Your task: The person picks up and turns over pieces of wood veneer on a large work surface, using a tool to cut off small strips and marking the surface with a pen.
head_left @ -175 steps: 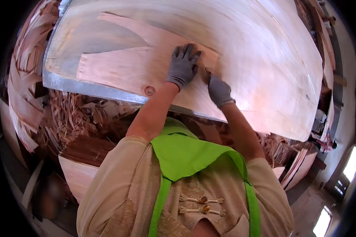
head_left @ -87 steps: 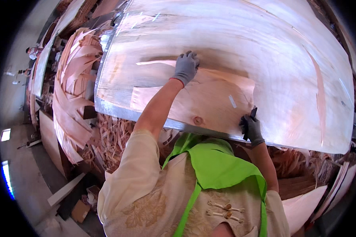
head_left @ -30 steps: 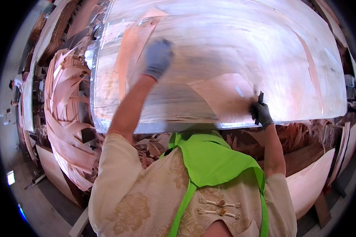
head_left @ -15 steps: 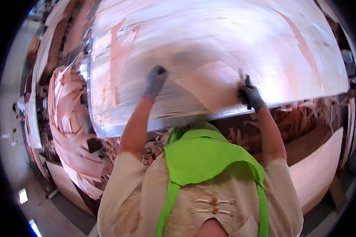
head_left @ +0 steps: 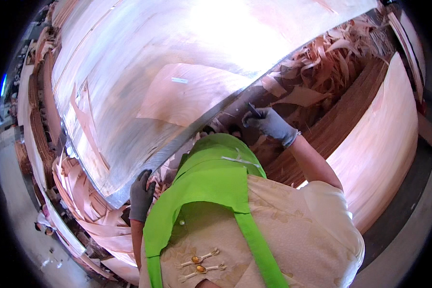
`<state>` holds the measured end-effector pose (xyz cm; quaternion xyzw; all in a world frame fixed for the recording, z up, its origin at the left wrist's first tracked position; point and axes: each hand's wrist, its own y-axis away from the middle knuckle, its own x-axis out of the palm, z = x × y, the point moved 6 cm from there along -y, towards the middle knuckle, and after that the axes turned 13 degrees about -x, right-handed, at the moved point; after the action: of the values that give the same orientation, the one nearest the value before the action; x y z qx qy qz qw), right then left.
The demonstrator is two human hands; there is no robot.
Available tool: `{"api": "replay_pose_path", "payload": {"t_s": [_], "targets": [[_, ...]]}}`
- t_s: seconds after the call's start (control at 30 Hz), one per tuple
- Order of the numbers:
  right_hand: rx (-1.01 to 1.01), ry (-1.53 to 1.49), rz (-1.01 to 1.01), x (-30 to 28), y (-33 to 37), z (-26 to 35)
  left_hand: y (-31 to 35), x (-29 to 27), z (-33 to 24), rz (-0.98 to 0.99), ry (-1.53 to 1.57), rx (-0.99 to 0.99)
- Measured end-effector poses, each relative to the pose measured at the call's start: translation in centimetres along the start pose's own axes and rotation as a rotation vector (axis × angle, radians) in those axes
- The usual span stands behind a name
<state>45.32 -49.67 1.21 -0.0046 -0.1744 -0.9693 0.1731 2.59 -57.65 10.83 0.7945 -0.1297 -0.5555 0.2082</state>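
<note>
My right hand (head_left: 276, 126), in a grey glove, is closed on a short dark tool (head_left: 254, 111), whose kind I cannot make out. It is just off the table's near edge, above the scraps. Down by the table's near left corner, my left hand (head_left: 141, 198) wears a grey glove with dark fingertips; its fingers are loosely bent and thumb apart, with nothing visible in them. On the pale, shiny worktable (head_left: 115, 67) lies a piece of thin wood veneer (head_left: 192, 98) with a small whitish strip (head_left: 179, 80) on it. Neither hand touches the veneer.
Torn veneer scraps (head_left: 341, 53) heap beyond my right hand, and more strips (head_left: 89, 197) spill off the left side. A tall veneer stack (head_left: 381, 139) stands to the right. A narrow loose strip (head_left: 89, 132) rests on the table's left part.
My view has turned right. Both hands have left the tabletop: the right, still gripping the dark tool, is beyond the edge; the left has dropped to the near corner and loosened from a fist.
</note>
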Motion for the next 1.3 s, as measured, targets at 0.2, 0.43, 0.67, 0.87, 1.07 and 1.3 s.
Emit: {"api": "replay_pose_path", "payload": {"t_s": [0.2,0.43,0.67,0.87,1.07,1.3], "targets": [[0.117,-0.175,0.16,2.9,4.5,-7.3,-2.5,-2.0,-11.7,-0.031,0.056,0.212],[0.444,0.032,0.167,2.5,6.3,-8.0,-2.8,-0.5,-11.5,0.021,0.018,0.202],[0.125,-0.205,-0.045,3.1,4.6,-4.7,-3.8,-0.1,-12.6,0.012,-0.017,0.23],[0.025,-0.699,-0.405,0.7,4.1,0.3,-3.6,-0.5,-13.1,0.006,-0.048,0.201],[-0.493,0.067,-0.442,-5.3,3.4,5.3,-5.5,-0.7,-15.9,0.005,0.042,0.257],[-0.336,-0.429,-0.195,-2.8,-1.9,4.0,-10.6,0.1,-21.7,0.06,0.173,0.456]]}}
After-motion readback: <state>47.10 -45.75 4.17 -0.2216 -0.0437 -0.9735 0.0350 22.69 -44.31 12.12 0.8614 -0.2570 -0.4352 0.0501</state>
